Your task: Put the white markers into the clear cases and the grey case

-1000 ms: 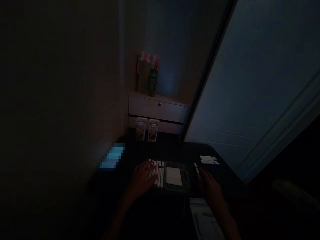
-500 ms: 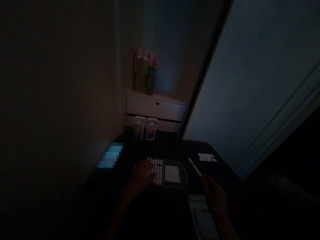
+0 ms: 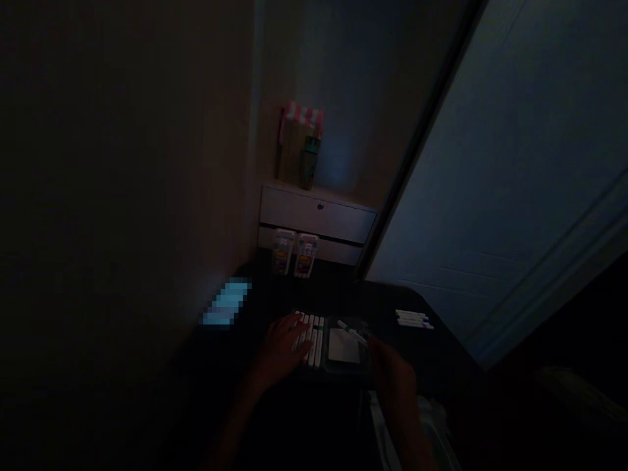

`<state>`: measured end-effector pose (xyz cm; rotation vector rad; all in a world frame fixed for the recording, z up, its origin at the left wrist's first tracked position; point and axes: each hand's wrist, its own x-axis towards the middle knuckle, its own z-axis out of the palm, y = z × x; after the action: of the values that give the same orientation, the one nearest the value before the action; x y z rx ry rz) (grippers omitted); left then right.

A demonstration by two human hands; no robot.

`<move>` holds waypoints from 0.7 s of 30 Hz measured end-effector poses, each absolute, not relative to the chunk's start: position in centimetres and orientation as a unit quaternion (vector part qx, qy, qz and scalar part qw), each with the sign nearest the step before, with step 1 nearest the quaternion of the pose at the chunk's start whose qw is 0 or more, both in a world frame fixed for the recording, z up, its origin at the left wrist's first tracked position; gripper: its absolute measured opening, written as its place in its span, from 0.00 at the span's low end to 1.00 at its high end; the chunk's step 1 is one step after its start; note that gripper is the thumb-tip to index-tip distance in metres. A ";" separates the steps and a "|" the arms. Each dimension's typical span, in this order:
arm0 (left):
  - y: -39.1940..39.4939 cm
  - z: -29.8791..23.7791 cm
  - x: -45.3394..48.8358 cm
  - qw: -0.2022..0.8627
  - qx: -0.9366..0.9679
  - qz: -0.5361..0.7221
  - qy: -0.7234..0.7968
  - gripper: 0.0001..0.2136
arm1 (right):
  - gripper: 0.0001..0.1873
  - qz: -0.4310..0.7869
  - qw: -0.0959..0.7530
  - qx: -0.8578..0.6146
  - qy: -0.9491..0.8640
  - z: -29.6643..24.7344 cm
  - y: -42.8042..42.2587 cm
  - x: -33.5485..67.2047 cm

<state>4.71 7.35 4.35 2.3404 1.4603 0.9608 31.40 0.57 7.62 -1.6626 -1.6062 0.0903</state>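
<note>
My left hand (image 3: 284, 350) lies with its fingers spread over a row of white markers (image 3: 316, 343), which sit side by side in one half of a clear plastic case (image 3: 332, 367). The other half of the case lies flat to the right with a white card (image 3: 343, 347) in it. Pinched in my right hand (image 3: 392, 373) is a white marker (image 3: 354, 333) with a green band. It is tilted over the card half. Beyond my right hand, several white markers (image 3: 413, 319) lie in a small group on the dark table.
Two clear marker cases (image 3: 305, 256) stand upright at the back of the table (image 3: 338, 288), before a white drawer unit (image 3: 318, 214). On top of that are a green-lidded bottle (image 3: 309, 163) and a pink checked cloth (image 3: 304, 114). A pixelated bright screen (image 3: 226, 302) is at left.
My right hand has moved left with the marker, from beside the case to above its card half. My left hand stays on the row of markers. The view has shifted slightly.
</note>
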 end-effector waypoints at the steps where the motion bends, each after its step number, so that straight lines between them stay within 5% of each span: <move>1: 7.3 4.4 4.7 0.113 0.795 0.326 0.499 0.17 | 0.30 0.030 0.392 -0.659 -0.641 7.9 0.8 31.4; 21: 7.3 4.1 4.7 0.108 0.792 0.338 0.497 0.17 | 0.19 0.116 0.232 -0.675 -0.691 9.6 1.4 25.1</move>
<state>4.67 7.28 4.10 2.3307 1.4616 0.9957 25.13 1.42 9.64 -1.8552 -1.8975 0.3180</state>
